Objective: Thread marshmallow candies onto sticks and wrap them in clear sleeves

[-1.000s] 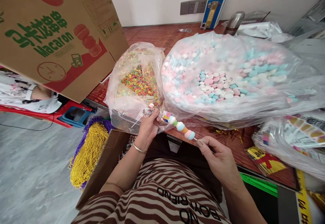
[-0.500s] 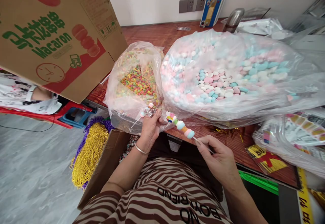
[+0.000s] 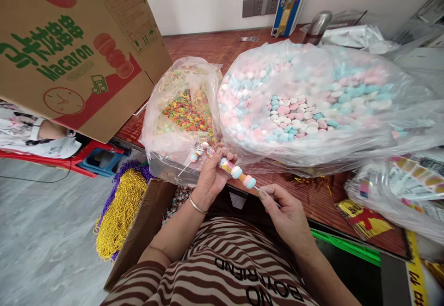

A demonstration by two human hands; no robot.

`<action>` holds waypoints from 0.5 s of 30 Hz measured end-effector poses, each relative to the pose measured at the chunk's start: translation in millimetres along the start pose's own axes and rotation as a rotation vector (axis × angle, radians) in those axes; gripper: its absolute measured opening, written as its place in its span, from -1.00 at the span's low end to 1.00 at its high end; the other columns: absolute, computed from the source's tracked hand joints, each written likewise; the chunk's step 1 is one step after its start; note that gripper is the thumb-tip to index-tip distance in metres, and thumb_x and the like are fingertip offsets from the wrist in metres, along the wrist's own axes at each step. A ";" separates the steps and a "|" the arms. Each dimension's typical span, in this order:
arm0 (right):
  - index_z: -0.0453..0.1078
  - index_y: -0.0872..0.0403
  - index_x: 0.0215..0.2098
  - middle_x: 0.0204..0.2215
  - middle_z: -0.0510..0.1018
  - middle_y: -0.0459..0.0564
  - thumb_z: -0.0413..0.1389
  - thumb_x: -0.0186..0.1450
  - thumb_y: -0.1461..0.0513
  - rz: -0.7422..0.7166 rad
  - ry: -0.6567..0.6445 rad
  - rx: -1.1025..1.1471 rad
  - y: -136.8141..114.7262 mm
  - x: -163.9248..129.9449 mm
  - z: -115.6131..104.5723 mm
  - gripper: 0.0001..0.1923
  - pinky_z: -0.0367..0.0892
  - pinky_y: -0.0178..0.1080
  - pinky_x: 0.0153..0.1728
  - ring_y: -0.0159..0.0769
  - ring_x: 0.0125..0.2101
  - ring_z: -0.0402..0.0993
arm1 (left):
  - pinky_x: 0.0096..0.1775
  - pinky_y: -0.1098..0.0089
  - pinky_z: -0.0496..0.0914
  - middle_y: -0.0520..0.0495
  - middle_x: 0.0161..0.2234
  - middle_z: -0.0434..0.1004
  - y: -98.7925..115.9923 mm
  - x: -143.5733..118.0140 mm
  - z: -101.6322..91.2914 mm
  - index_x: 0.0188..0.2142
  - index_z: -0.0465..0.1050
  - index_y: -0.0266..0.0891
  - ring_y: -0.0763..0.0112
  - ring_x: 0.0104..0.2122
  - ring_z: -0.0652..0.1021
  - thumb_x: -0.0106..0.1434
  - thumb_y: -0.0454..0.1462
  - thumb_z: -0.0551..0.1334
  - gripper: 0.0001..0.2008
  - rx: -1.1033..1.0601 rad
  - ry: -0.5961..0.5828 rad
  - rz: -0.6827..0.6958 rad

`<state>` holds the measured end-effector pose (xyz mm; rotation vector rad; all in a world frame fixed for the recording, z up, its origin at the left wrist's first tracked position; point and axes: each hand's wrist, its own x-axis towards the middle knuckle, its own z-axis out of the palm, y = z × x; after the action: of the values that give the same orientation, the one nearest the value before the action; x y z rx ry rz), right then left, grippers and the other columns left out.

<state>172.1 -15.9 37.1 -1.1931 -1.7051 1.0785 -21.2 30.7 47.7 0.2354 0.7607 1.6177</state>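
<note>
On the bench [image 3: 208, 47] in front of you two open bags sit side by side and touching: the bag of small cereal rings [image 3: 183, 112] to the left, the bag of round candies [image 3: 312, 98] to the right. Your left hand [image 3: 211, 179] and right hand [image 3: 284, 211] are at the near bench edge, before these bags, with the skewer [image 3: 239, 176] between them. A cardboard box [image 3: 69, 52] stands left of the bags. Below it, on the floor [image 3: 41, 236], lie bead strings [image 3: 121, 204]. Printed packets [image 3: 398, 181] lie at your right. A socket plate [image 3: 260, 5] sits on the wall behind.
</note>
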 end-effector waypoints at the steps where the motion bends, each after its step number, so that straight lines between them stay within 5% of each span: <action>1: 0.43 0.05 -0.32 -0.52 0.48 -0.13 0.06 0.44 0.15 -0.047 0.017 -0.042 1.0 -1.0 4.4 -0.78 0.26 -0.32 -0.48 -0.37 -0.53 0.36 | -0.14 0.40 0.49 0.14 -0.47 0.34 -0.5 1.6 2.1 -0.25 0.49 -0.21 0.60 -0.46 0.45 0.09 -0.25 0.52 -0.71 -0.020 0.016 -0.013; 6: 0.47 0.06 -0.22 -0.57 0.46 -0.10 0.10 0.40 0.32 -0.496 0.172 -0.467 10.4 -2.6 22.2 -0.89 0.17 -0.24 -0.46 -0.34 -0.55 0.34 | -0.29 0.50 0.44 0.15 -0.53 0.22 -5.1 10.9 9.4 -0.33 0.48 -0.26 0.64 -0.54 0.35 0.24 -0.24 0.42 -0.83 -0.073 0.137 -0.067; 9: 0.49 0.07 -0.21 -0.60 0.45 -0.10 0.12 0.39 0.34 -0.592 0.174 -0.547 13.0 1.4 26.4 -0.89 0.13 -0.21 -0.47 -0.34 -0.58 0.31 | -0.32 0.52 0.43 0.16 -0.54 0.21 -11.0 10.9 12.7 -0.33 0.46 -0.26 0.66 -0.56 0.32 0.23 -0.20 0.43 -0.79 -0.084 0.169 -0.077; 12: 0.48 0.07 -0.22 -0.54 0.52 -0.07 0.06 0.44 0.26 -0.409 0.131 -0.369 11.1 5.3 28.3 -0.84 0.20 -0.23 -0.45 -0.35 -0.55 0.36 | -0.32 0.49 0.42 0.17 -0.54 0.22 -18.7 5.4 13.4 -0.27 0.47 -0.23 0.63 -0.55 0.33 0.20 -0.12 0.45 -0.72 -0.083 0.130 -0.067; 15: 0.44 0.06 -0.29 -0.60 0.41 -0.14 0.00 0.48 0.09 -0.032 0.049 0.021 9.8 6.1 30.7 -0.70 0.18 -0.29 -0.55 -0.39 -0.61 0.27 | -0.30 0.47 0.43 0.17 -0.54 0.22 -22.0 -0.5 9.8 -0.23 0.48 -0.22 0.59 -0.52 0.36 0.17 -0.06 0.45 -0.66 -0.094 0.054 -0.090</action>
<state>145.3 -14.3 18.4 -1.1661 -1.6655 1.0373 2.1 33.8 42.2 0.0897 0.7242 1.5754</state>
